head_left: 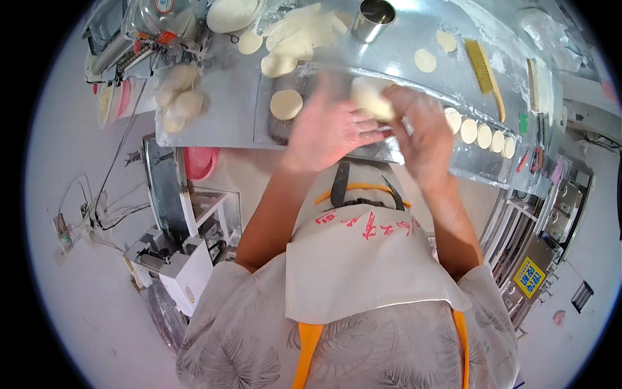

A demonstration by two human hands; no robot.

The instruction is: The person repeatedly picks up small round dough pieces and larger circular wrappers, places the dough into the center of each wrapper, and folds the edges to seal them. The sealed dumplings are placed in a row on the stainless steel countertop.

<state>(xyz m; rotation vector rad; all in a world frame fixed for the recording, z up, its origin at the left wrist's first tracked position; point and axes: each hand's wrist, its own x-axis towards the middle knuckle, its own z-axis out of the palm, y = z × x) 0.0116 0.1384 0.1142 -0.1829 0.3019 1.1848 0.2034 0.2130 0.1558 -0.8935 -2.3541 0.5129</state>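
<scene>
Near the centre of the steel worktop, my left hand (321, 129) has its fingers outstretched, blurred by motion, beneath and left of a pale dough piece (368, 98). My right hand (421, 129) curls at that piece's right edge, gripping it; motion smears both. A round dough disc (286, 104) lies on the dark board (277, 129) left of my left hand. A row of small dough rounds (484, 136) runs along the front edge at the right. Flattened dough sheets (298, 32) overlap at the back, and two loose discs (425, 60) lie at the back right.
Dough balls (181, 104) sit at the worktop's left. At the back are a steel cup (373, 19) and a plate (230, 13). A yellow brush (483, 74) lies at the right, machinery (159, 23) at the upper left. A pink basin (199, 163) is under the table's left.
</scene>
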